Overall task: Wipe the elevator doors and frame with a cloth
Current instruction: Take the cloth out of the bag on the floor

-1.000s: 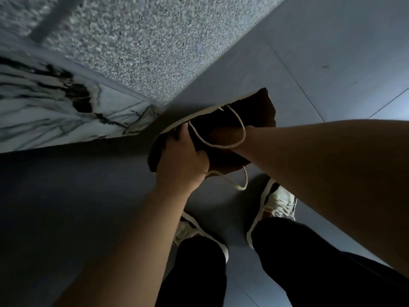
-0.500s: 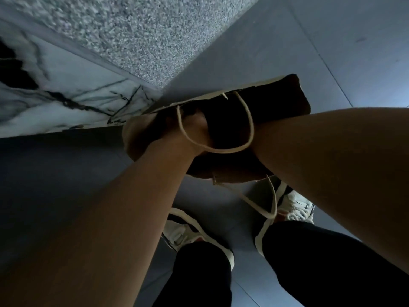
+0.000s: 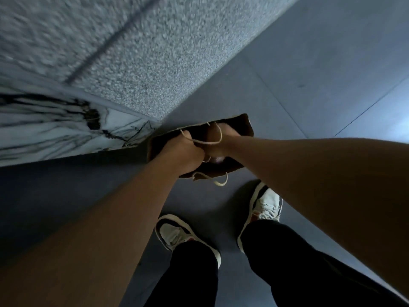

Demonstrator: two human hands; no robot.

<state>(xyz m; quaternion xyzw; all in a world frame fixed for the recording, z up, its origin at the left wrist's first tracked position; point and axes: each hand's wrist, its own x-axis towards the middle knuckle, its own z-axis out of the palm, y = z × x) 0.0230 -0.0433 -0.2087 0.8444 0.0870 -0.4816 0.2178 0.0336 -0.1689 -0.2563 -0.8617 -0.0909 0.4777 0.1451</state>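
Brown paper bag [image 3: 234,127] with cream string handles sits on the grey floor [image 3: 309,74], by the corner of a speckled stone wall [image 3: 155,52]. The left hand [image 3: 183,149] grips its rim. The right hand [image 3: 218,140] reaches inside; its fingers are hidden. No cloth shows.

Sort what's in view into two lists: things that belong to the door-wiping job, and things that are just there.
Part of the job:
- brown paper bag with cream cord handles, sitting on the floor
- left hand, gripping the bag's rim
- right hand, reaching inside the bag
No cloth shows yet.

Just there:
- white marble slab with black veins
- speckled grey granite wall
- grey tiled floor
- white sneakers
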